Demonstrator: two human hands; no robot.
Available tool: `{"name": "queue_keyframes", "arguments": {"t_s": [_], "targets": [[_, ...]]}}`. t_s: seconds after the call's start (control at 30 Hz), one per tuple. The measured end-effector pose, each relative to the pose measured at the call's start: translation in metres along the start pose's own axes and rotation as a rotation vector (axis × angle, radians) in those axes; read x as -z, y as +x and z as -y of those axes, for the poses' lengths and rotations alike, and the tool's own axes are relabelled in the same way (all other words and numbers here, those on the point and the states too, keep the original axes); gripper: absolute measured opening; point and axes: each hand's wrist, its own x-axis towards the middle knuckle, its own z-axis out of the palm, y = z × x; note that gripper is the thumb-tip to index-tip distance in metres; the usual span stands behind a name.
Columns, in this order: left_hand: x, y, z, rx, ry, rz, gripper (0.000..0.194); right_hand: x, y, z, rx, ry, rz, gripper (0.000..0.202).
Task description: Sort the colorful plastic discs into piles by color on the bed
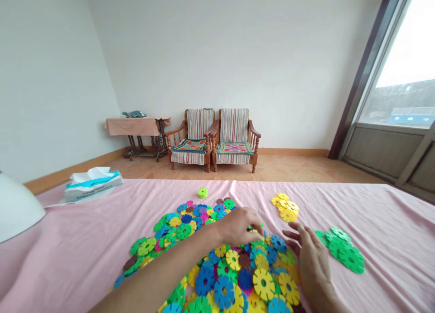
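The mixed pile of notched plastic discs (224,291) lay spread over the pink cloth (390,231) on the bench, its colours jumbled. The left hand (238,227) reached in over the pile from above, thumb and fingers curled close together, a posture apparently suited to picking at single flat pieces; whether it had one pinched could not be told. The right hand (315,261) stood at the pile's right edge, its fingers apart and no disc visible in it, probably so placed to leave the other room. Yellow discs (288,205) overlapped beyond its fingertips, green discs (341,250) lay to its right, and light green discs (202,193) sat past the far edge, each group seemingly set off to keep its colour separate.
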Motion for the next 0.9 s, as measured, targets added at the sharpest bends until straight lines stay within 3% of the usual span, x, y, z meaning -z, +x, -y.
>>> {"name": "queue_keyframes", "arguments": {"t_s": [0.07, 0.13, 0.33, 0.53, 0.73, 0.9], "targets": [[-0.015, 0.002, -0.018, -0.192, 0.028, 0.078, 0.009, 0.001, 0.000, 0.004, 0.043, -0.011, -0.059, 0.039], [-0.028, 0.005, -0.027, -0.300, 0.142, 0.108, 0.016, 0.002, 0.001, 0.007, 0.092, -0.039, -0.115, 0.037], [-0.040, 0.022, -0.035, -0.265, 0.306, 0.150, 0.039, 0.008, 0.008, 0.007, 0.051, 0.000, -0.145, 0.034], [-0.036, 0.036, -0.034, -0.322, 0.380, 0.195, 0.034, 0.010, 0.011, 0.002, 0.070, 0.016, -0.139, 0.032], [-0.045, 0.030, -0.020, -0.222, 0.134, 0.026, 0.010, 0.011, 0.013, -0.002, 0.091, -0.041, -0.117, 0.034], [-0.038, 0.016, 0.007, 0.038, -0.024, -0.180, 0.013, 0.013, 0.015, -0.005, 0.109, -0.128, -0.089, 0.040]]}}
